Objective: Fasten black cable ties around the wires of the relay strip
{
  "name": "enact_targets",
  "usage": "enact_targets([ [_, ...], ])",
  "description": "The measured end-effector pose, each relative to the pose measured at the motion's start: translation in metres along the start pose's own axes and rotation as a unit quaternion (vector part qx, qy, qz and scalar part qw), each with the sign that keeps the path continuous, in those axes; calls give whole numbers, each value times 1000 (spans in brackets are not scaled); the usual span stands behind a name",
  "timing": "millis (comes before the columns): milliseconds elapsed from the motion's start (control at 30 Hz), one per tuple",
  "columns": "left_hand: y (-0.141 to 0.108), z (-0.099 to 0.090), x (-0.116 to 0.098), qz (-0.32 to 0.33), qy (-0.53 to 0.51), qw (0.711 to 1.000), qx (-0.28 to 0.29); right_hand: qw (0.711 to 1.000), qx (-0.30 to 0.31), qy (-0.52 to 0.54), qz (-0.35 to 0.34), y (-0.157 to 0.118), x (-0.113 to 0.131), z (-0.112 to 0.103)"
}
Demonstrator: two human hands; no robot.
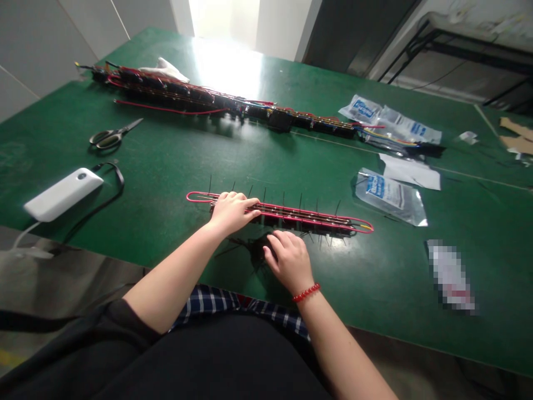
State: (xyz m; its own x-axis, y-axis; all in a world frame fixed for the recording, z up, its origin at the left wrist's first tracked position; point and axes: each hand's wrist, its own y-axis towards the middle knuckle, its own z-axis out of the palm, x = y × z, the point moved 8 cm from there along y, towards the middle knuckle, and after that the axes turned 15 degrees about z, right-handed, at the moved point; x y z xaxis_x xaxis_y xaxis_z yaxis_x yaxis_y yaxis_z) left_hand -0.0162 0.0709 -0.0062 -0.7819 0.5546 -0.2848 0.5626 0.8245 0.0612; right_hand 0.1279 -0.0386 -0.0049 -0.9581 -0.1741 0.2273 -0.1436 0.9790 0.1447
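My left hand (pixel 232 214) rests on the red-looped wire harness (pixel 316 220), fingers extended, not visibly closed. My right hand (pixel 289 261) curves, half-closed, over a tangle of thin black wires (pixel 254 250) beside the harness; whether it pinches them, I cannot tell. Harness lies on a green bench mat (pixel 166 178). Farther off: a longer harness (pixel 175 91), scissors (pixel 110 136), a white power bank (pixel 62 194), a blue-labelled plastic bag (pixel 389 197).

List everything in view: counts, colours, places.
long wire harness: 1, black and red, far side of green workbench
short wire harness: 1, red loop, black wire ends, mid-bench
scissors: 1, black handles, left
power bank: 1, white, left edge
plastic bags: about 3, blue labels, right
paper sheet: 1, white, right
cloth: 1, white, far end
cardboard scraps: 2, brown, far right
blurred item: 1, white, near right
left hand: 1, on short wire harness
right hand: 1, red bead bracelet, beside harness
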Motion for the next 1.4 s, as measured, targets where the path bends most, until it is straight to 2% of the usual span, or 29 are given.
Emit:
enact_targets([
  [133,0,0,-1,5,-1,1000,2,1000,-9,-8,24,-3,-11,9],
  [267,-1,0,-2,6,7,1000,-1,1000,8,14,-19,-10,-3,14],
  [433,-2,-1,-2,6,10,1000,-8,996,14,53,-69,-22,0,7],
  [500,-3,-1,-3,8,8,1000,-12,998,3,46,-48,-22,-9,5],
  [633,-3,0,-3,12,7,1000,-18,998,-26,-10,59,-19,-40,7],
  [700,-4,-1,-3,12,10,1000,-19,997,-21,-22,75,-21,-46,11],
  [1100,-6,-2,-3,9,19,1000,-22,997,-11,79,18,-29,-21,14],
  [1400,-7,0,-1,9,23,1000,-19,996,-35,80,20,-25,-16,11],
])
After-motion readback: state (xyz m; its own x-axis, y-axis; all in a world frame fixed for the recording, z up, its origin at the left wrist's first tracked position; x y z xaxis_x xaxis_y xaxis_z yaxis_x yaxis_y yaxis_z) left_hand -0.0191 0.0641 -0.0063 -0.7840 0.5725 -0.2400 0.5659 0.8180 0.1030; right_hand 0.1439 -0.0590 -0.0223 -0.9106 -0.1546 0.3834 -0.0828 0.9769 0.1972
